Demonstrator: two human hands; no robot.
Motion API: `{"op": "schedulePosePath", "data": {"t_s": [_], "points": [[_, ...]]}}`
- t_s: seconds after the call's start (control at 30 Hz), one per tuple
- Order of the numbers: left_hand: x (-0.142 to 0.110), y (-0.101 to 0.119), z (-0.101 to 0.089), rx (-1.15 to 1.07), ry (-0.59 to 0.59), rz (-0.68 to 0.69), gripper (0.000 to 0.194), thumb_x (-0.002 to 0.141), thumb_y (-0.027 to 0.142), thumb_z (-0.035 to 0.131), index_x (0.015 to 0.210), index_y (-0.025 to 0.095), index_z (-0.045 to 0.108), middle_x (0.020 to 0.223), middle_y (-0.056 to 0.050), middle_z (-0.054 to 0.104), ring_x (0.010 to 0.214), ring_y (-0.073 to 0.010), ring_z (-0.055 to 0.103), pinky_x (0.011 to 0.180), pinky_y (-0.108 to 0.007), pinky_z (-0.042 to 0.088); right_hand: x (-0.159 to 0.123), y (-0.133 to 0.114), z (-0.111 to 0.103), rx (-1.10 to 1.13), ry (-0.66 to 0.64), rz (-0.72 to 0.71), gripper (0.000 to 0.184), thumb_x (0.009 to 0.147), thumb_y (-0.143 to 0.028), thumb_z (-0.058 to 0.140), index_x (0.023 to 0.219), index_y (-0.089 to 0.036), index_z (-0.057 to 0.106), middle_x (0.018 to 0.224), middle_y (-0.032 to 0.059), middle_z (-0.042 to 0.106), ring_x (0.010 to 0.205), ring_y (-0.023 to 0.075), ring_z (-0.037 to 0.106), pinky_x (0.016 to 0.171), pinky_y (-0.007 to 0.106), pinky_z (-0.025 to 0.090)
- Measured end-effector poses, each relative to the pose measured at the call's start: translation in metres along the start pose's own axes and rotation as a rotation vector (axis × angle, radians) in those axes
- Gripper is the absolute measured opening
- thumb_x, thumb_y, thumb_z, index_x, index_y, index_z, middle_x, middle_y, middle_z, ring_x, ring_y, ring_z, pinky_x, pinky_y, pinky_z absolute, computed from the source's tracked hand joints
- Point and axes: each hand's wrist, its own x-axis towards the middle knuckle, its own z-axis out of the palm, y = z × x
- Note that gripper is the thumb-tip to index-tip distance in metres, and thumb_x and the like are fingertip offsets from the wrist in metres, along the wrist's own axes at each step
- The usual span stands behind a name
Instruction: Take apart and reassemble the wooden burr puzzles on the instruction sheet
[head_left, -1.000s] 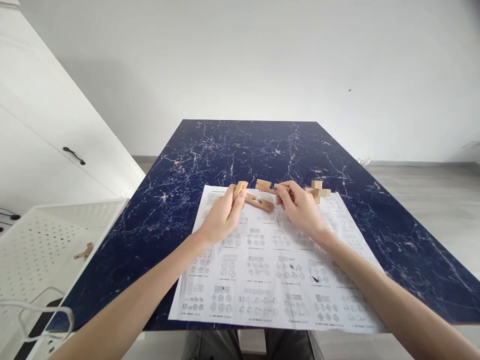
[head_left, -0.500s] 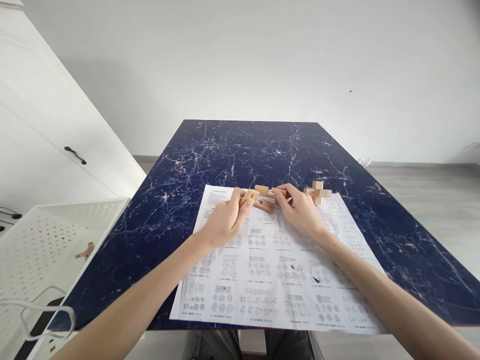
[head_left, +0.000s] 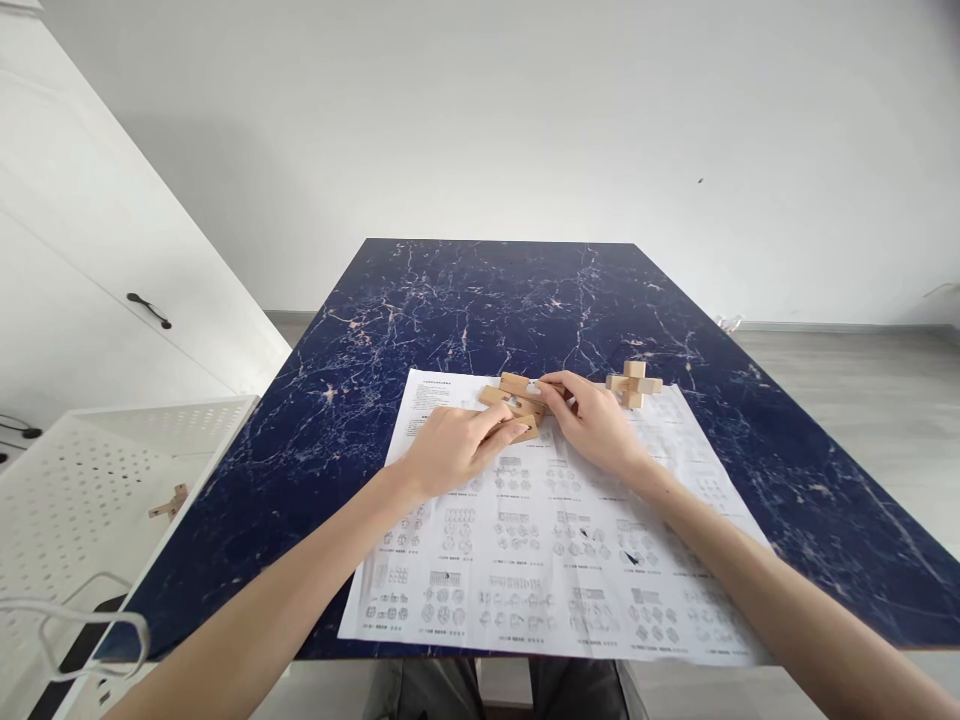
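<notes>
Near the top of the printed sheet [head_left: 517, 540], several notched wooden puzzle pieces [head_left: 514, 383] lie together, partly crossing each other. My left hand [head_left: 456, 445] has its thumb and fingers closed on the nearest wooden puzzle piece [head_left: 534, 426], low over the paper. From the right, my right hand [head_left: 596, 418] pinches another light wooden piece at the group's right end; its fingers cover much of that piece. An assembled wooden cross puzzle [head_left: 634, 383] stands just beyond my right hand, at the sheet's upper right edge.
The dark blue marbled table [head_left: 480, 300] reaches back towards a white wall. At the left stands a white perforated bin [head_left: 82, 480] with a small wooden puzzle [head_left: 169, 501] and a white cable [head_left: 142, 640]. Behind it is a white cabinet [head_left: 112, 200].
My left hand has lowered and turned its piece, so the number 2 on it no longer shows. The pieces between my hands now lie closer together. My right hand has shifted slightly left.
</notes>
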Motion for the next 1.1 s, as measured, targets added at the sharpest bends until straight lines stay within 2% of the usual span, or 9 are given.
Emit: {"op": "schedulePosePath", "data": {"t_s": [0.13,0.3,0.57,0.77,0.87,0.97,1.1], "points": [[-0.0001,-0.0023,0.0014,0.061,-0.019,0.058,0.045,0.115,0.047,0.039,0.085,0.021,0.061,0.060,0.001,0.058,0.048,-0.0142,0.045,0.055,-0.030,0.023,-0.0008,-0.0013,0.0006,-0.007,-0.032,-0.025,0.031,0.111,-0.039,0.046,0.118,-0.024,0.072,0.121,0.0115,0.080,0.101,0.0302,0.074,0.081,0.041,0.053],[0.0008,-0.0022,0.0011,0.087,-0.032,0.130,0.044,0.113,0.046,0.048,0.084,0.021,0.070,0.070,-0.002,0.070,0.058,-0.0157,0.057,0.057,-0.030,0.028,-0.0012,-0.0025,0.0005,-0.002,-0.050,-0.043,0.031,0.111,-0.038,0.046,0.118,-0.023,0.073,0.120,0.0114,0.079,0.102,0.0299,0.074,0.082,0.042,0.053],[0.0003,-0.0066,0.0019,0.220,0.028,0.196,0.054,0.115,0.043,0.045,0.073,0.019,0.070,0.070,-0.003,0.070,0.055,-0.0141,0.055,0.053,-0.032,0.029,-0.0020,-0.0047,0.0006,-0.024,-0.048,-0.067,0.029,0.111,-0.035,0.048,0.116,-0.023,0.074,0.117,0.0107,0.078,0.100,0.0288,0.074,0.082,0.041,0.055],[0.0017,-0.0102,0.0024,0.319,0.087,0.224,0.055,0.115,0.046,0.046,0.074,0.017,0.069,0.077,-0.003,0.073,0.066,-0.0163,0.063,0.057,-0.033,0.039,-0.0024,-0.0060,0.0006,-0.038,-0.065,-0.093,0.028,0.111,-0.034,0.049,0.116,-0.024,0.074,0.113,0.0100,0.077,0.091,0.0272,0.073,0.075,0.039,0.056],[0.0028,-0.0088,0.0016,0.352,0.110,0.233,0.051,0.114,0.044,0.048,0.076,0.018,0.069,0.082,-0.004,0.074,0.075,-0.0182,0.067,0.062,-0.033,0.044,-0.0029,-0.0063,0.0008,-0.041,-0.080,-0.111,0.027,0.111,-0.032,0.048,0.117,-0.024,0.074,0.113,0.0101,0.077,0.092,0.0273,0.074,0.076,0.040,0.056],[0.0027,-0.0087,0.0017,0.385,0.116,0.230,0.047,0.113,0.042,0.051,0.077,0.018,0.068,0.079,-0.004,0.072,0.075,-0.0187,0.066,0.064,-0.034,0.046,-0.0033,-0.0065,0.0017,-0.033,-0.082,-0.127,0.027,0.111,-0.032,0.048,0.116,-0.024,0.074,0.115,0.0106,0.076,0.097,0.0281,0.074,0.078,0.041,0.057],[0.0025,-0.0091,0.0012,0.397,0.119,0.199,0.041,0.111,0.040,0.054,0.078,0.018,0.064,0.079,-0.004,0.069,0.078,-0.0195,0.065,0.065,-0.034,0.049,-0.0041,-0.0080,0.0026,-0.039,-0.089,-0.136,0.027,0.111,-0.032,0.049,0.115,-0.023,0.075,0.112,0.0105,0.076,0.094,0.0271,0.073,0.078,0.041,0.057]]}}
